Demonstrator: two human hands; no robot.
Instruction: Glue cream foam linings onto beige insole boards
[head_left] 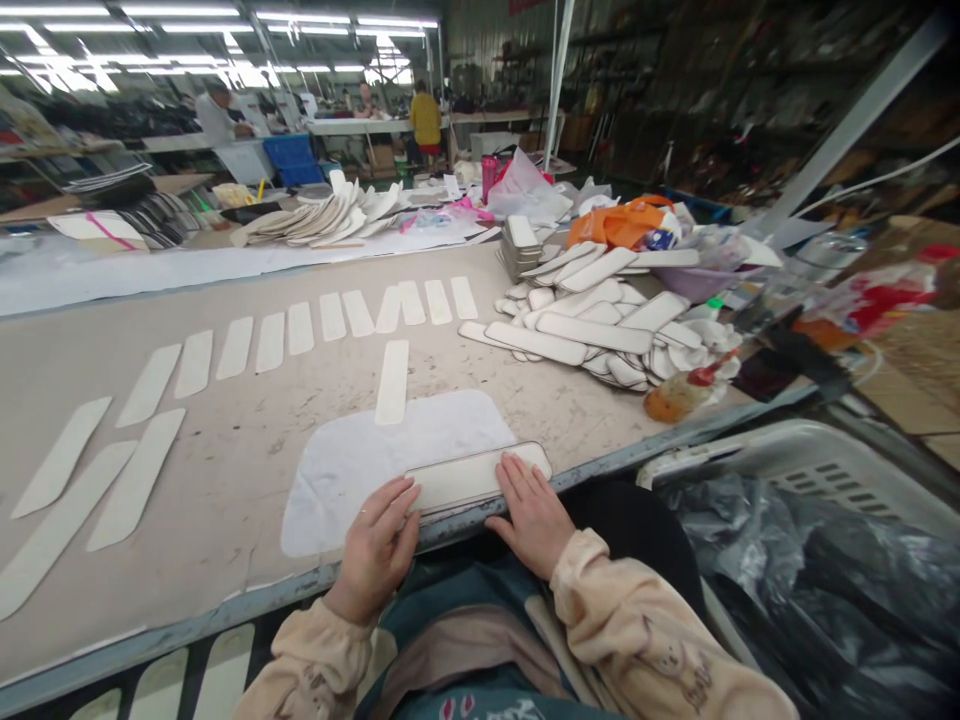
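A long cream padded strip with a dark edge (461, 476) lies on a white cloth sheet (360, 455) at the near edge of the table (247, 440). My left hand (379, 545) rests flat with fingers stretched out, touching the strip's left end. My right hand (529, 510) lies flat too, its fingers pressing on the strip's right end. Neither hand wraps around anything. One loose cream strip (393, 381) lies just beyond the sheet.
Rows of flat cream strips (300, 330) are spread across the table to the left. A heap of finished padded strips (600, 320) sits at right, beside a glue bottle (679, 392) and bags. A grey crate with black plastic (810, 560) stands at my right. People work in the background.
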